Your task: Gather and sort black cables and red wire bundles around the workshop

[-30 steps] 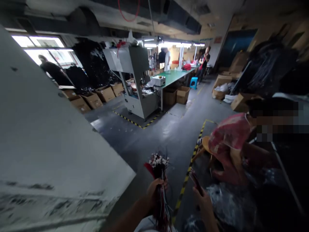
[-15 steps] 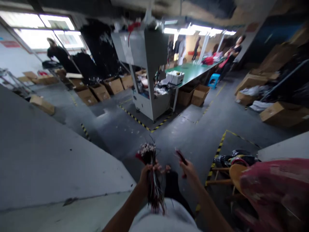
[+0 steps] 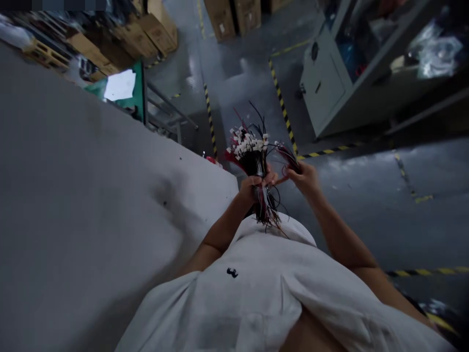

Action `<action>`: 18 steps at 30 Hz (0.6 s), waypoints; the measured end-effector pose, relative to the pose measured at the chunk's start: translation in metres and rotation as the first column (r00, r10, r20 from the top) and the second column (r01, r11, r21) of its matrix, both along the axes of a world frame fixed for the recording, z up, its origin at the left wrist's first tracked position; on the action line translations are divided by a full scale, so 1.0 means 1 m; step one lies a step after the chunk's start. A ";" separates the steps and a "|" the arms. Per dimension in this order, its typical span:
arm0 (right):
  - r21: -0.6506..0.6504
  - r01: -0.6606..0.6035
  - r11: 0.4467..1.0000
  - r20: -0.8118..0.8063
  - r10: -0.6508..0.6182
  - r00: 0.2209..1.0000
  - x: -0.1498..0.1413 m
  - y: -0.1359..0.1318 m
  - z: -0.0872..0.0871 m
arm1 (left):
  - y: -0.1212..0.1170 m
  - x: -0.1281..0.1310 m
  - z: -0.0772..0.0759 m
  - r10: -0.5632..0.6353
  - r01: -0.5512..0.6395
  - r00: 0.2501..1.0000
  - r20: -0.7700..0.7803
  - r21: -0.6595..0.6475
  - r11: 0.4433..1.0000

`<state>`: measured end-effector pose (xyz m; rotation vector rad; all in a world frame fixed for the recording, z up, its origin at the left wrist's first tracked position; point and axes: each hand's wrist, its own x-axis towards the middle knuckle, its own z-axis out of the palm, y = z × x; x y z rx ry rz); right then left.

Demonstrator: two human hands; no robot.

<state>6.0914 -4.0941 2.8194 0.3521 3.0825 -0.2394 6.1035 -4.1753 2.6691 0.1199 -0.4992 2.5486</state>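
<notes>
My left hand is closed round the middle of a thick bundle of wires, held upright in front of my white shirt. Dark and red wires make up the bundle, with many small white connectors at its top and loose ends hanging below the fist. A smaller bunch of wires, dark and reddish with a few pale tips, is pinched in my right hand. This bunch leans toward the large bundle, close beside it. Whether the two touch is hard to make out.
A pale wall or partition runs along my left. Ahead on the right stands a grey machine cabinet inside yellow-black floor tape. Cardboard boxes and a green-topped table with white paper are farther off.
My view has swung left and tilted down, so the partition and my shirt fill more of it. The small bunch has come nearer the large bundle. Both hands keep their hold.
</notes>
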 end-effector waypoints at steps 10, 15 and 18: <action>0.371 -0.069 0.926 0.100 0.034 0.994 -0.228 0.002 -0.044 | -0.008 -0.240 -0.050 0.004 -0.001 1.000 -0.029 0.107 0.994; 0.273 -0.043 0.961 0.136 0.006 0.991 -0.340 0.002 -0.066 | -0.009 -0.354 -0.065 0.051 -0.047 0.998 -0.028 0.130 0.990; 0.044 0.015 0.999 0.171 -0.023 0.985 -0.423 0.011 -0.076 | -0.002 -0.430 -0.070 0.034 -0.037 0.999 0.019 0.135 0.990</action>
